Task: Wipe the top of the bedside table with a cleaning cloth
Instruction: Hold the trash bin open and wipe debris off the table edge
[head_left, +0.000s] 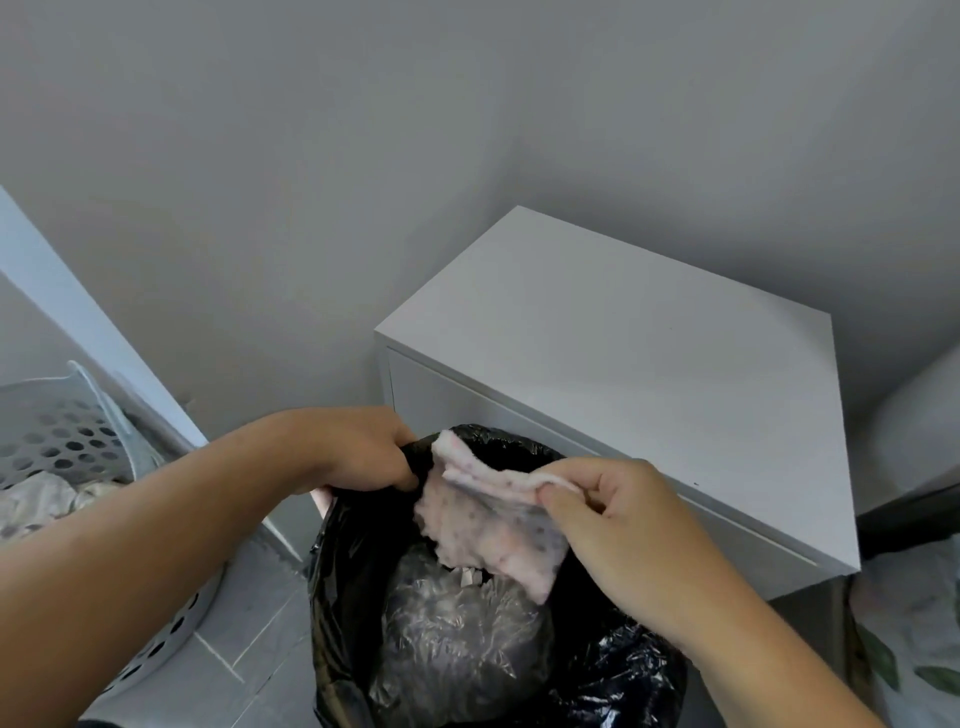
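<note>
The white bedside table (613, 353) stands in the corner with a bare top. My right hand (618, 525) pinches a pink dotted cleaning cloth (493, 530) at one corner. The cloth hangs over the open mouth of a bin lined with a black bag (353, 582). My left hand (363, 449) grips the far left rim of that black bag, close to the cloth's upper corner. Both hands are in front of the table, below its top.
Crumpled clear plastic (457, 623) lies inside the bin. A white perforated laundry basket (57, 441) with fabric in it stands at the left on the grey tiled floor (260, 639). Grey walls meet behind the table. Leaf-patterned bedding (914, 623) shows at the right edge.
</note>
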